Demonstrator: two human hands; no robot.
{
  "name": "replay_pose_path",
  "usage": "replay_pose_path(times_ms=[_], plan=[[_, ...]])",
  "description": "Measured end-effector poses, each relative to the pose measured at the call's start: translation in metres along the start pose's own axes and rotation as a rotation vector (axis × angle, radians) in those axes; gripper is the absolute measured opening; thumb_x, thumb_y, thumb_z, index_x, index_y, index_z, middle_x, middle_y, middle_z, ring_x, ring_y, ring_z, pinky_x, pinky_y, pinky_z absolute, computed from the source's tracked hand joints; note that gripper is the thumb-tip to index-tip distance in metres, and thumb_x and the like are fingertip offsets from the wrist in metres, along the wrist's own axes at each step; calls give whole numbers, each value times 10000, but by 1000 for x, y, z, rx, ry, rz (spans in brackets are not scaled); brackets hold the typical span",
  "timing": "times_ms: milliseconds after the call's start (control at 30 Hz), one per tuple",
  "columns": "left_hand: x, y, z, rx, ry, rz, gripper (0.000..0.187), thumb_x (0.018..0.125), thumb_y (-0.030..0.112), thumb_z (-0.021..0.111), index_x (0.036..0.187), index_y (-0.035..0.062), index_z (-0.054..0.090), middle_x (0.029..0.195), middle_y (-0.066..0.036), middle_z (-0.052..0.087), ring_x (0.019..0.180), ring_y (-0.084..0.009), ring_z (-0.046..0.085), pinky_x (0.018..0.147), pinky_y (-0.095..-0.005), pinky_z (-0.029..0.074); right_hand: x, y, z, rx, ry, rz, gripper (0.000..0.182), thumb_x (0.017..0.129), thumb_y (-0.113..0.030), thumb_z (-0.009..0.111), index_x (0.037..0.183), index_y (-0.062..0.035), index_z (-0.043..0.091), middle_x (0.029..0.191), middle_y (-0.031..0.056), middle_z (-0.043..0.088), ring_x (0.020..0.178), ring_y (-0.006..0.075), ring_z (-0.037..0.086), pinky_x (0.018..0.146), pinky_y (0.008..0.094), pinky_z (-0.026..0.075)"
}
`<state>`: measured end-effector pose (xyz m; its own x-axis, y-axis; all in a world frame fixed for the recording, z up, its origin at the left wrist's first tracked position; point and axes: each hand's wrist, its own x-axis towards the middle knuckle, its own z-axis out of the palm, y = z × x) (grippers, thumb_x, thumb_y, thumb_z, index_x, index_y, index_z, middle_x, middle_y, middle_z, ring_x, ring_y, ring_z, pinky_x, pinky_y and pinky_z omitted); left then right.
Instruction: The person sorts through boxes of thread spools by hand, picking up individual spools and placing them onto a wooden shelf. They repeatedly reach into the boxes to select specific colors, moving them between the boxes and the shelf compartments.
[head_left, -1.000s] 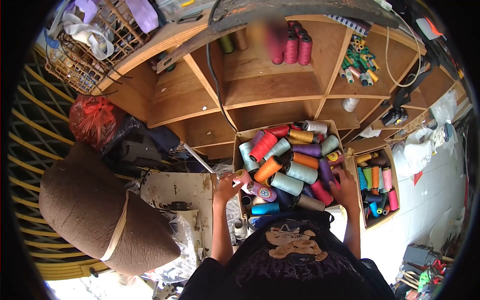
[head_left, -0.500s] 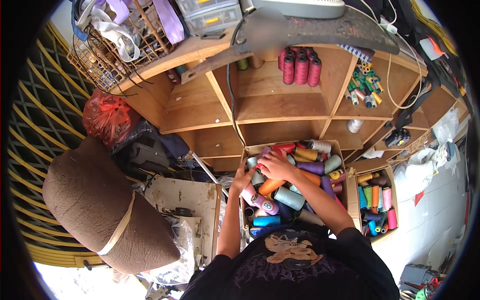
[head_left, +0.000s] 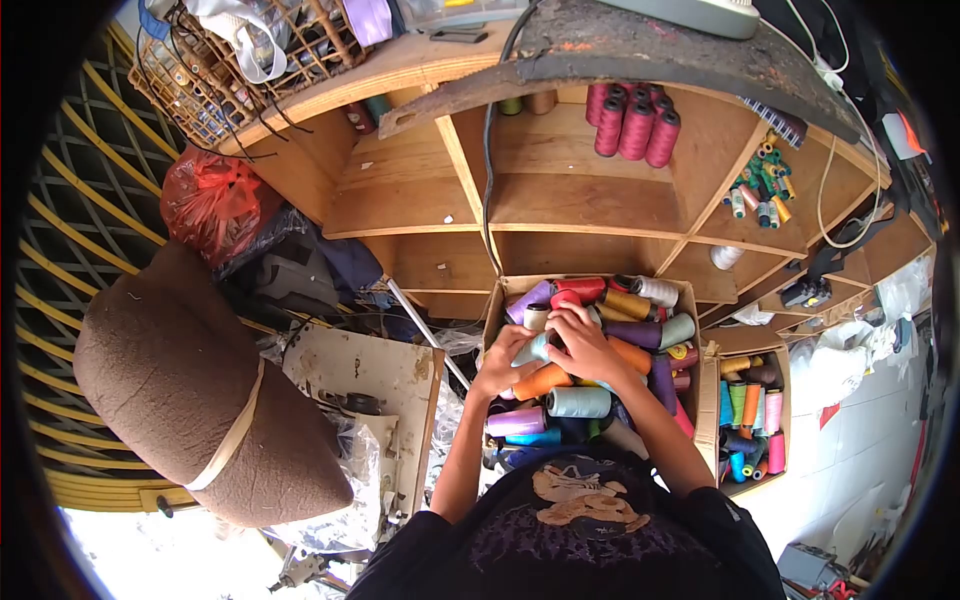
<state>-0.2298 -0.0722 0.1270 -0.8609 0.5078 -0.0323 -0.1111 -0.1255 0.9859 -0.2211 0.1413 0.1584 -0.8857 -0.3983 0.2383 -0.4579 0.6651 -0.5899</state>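
Observation:
A cardboard box (head_left: pixel 492 312) full of thread cones stands in front of the wooden shelf. Over its left part, my left hand (head_left: pixel 506 362) has its fingers against a pale blue thread cone (head_left: pixel 538 348). My right hand (head_left: pixel 582 343) is bent over the same spot, its fingers near that cone and a red one (head_left: pixel 568 298); what its fingertips hold is hidden. Around the hands lie a purple cone (head_left: pixel 530 302), a cream cone (head_left: pixel 536 317), an orange cone (head_left: pixel 542 381) and a light teal cone (head_left: pixel 579 402).
A second box (head_left: pixel 708 400) of thread cones stands to the right. Crimson cones (head_left: pixel 637 130) and small spools (head_left: pixel 768 190) sit in the wooden shelf (head_left: pixel 580 205). At left are a brown padded form (head_left: pixel 200 390), a red bag (head_left: pixel 210 205) and a worn board (head_left: pixel 365 365).
The view has shifted a little. Both hands are now around the pale blue cone; the pink cones at the box's left side have gone from sight, and a purple cone shows at the upper left.

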Motion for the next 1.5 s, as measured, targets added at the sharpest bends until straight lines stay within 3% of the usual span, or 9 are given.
replay_pose_path(times_ms=[67, 267, 400, 533, 633, 1033, 1233, 1400, 1500], plan=[[-3, -8, -8, -289, 68, 7, 486, 782, -120, 649, 1187, 30, 426, 1273, -149, 476, 1286, -251, 451, 1024, -342, 430, -6, -4, 2, -58, 59, 11, 469, 799, -355, 686, 1176, -108, 557, 1269, 98, 515, 1340, 308, 320, 984, 523, 372], [12, -3, -60, 411, 224, -110, 322, 820, 34, 616, 1137, -17, 587, 1062, -145, 669, 1076, -225, 636, 895, -324, 514, -12, -24, -6, -171, 9, 60, 562, 753, -348, 747, 1218, -95, 558, 1275, 110, 508, 1340, 337, 307, 1026, 510, 348], [45, -10, -79, 754, 27, -354, 423, 740, 196, 730, 1105, -2, 649, 979, -166, 706, 952, -224, 684, 856, -316, 539, -14, -12, -6, -98, -65, 19, 585, 738, -301, 774, 1231, -83, 547, 1276, 114, 509, 1341, 347, 301, 1060, 493, 335], [73, -4, -64, 1278, -199, -548, 675, 584, 396, 824, 1112, 14, 646, 1097, -178, 675, 1056, -329, 642, 904, -443, 510, -18, -14, -13, -70, -95, 18, 587, 749, -269, 766, 1248, -68, 532, 1272, 114, 512, 1341, 353, 304, 1079, 487, 330], [80, 6, -40, 1383, -240, -673, 684, 588, 389, 841, 1123, 15, 636, 1128, -164, 665, 1099, -320, 629, 914, -435, 510, -20, -22, -24, -23, -69, 23, 587, 740, -248, 774, 1240, -58, 531, 1260, 115, 517, 1329, 355, 328, 1087, 481, 328], [69, -14, -31, 1338, -149, -725, 985, 624, 364, 849, 1313, -123, 341, 1175, -231, 635, 1129, -336, 615, 968, -445, 463, -21, -31, -34, 35, -62, 67, 541, 678, -179, 814, 1149, -72, 570, 1241, 125, 528, 1310, 355, 390, 1077, 460, 349], [65, -10, -26, 1264, -70, -704, 1166, 621, 521, 823, 1382, -142, 239, 1226, -248, 605, 1146, -347, 601, 1037, -473, 391, -23, -25, -48, 104, -52, 71, 542, 657, -116, 816, 1138, -79, 571, 1227, 130, 533, 1319, 367, 384, 1074, 456, 353], [50, 20, -26, 1117, 232, -458, 455, 677, 401, 706, 888, -2, 725, 960, -278, 672, 971, -384, 656, 885, -414, 519, -26, -19, -57, 89, -32, 85, 565, 672, -120, 804, 1178, -102, 554, 1243, 127, 525, 1330, 363, 374, 1077, 456, 344], [48, 30, -35, 1010, 192, -433, 483, 720, 390, 678, 1032, 22, 706, 976, -261, 680, 979, -355, 667, 879, -405, 524, -27, -19, -49, 42, -27, 90, 543, 690, -122, 791, 1183, -109, 561, 1244, 114, 528, 1345, 336, 362, 1081, 477, 328]])
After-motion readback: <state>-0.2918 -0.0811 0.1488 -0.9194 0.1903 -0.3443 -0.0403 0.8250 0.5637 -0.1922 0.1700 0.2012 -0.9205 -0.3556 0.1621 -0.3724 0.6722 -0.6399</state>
